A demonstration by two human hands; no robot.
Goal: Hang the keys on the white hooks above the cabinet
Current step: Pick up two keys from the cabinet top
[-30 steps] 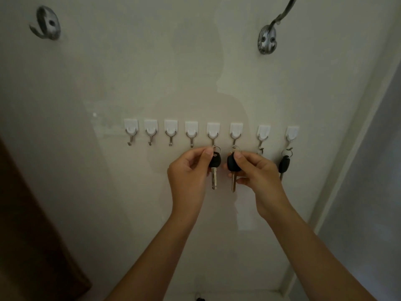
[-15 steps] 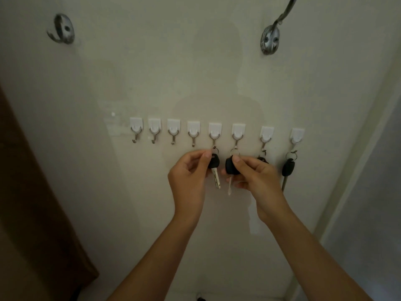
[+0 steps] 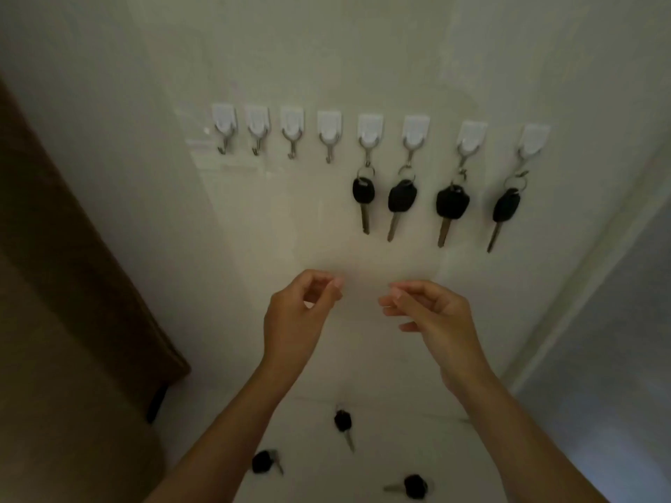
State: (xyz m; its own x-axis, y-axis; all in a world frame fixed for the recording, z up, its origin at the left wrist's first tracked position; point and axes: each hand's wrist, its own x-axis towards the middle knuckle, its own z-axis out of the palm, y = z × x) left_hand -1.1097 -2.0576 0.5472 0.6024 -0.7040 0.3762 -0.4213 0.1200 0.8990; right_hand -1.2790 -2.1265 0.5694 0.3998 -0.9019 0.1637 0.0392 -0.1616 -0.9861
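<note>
A row of several white hooks [image 3: 329,130] is stuck on the pale wall. The rightmost ones each carry a black-headed key: one key [image 3: 363,197], a second [image 3: 400,203], a third [image 3: 451,208] and a fourth [image 3: 505,212]. The left hooks are bare. Below them my left hand [image 3: 296,317] and my right hand [image 3: 434,314] hover apart from the wall, fingers loosely curled, holding nothing. Three loose keys lie on the white cabinet top [image 3: 399,430]: one key [image 3: 343,422] in the middle, another [image 3: 264,461] to the left, a third [image 3: 412,486] at the bottom.
A brown panel [image 3: 72,285] stands at the left. A pale door frame [image 3: 581,266] runs down the right side.
Both hands have let go of the two middle keys, which now hang on their hooks, and dropped well below the row. The view has tilted down, showing the cabinet top.
</note>
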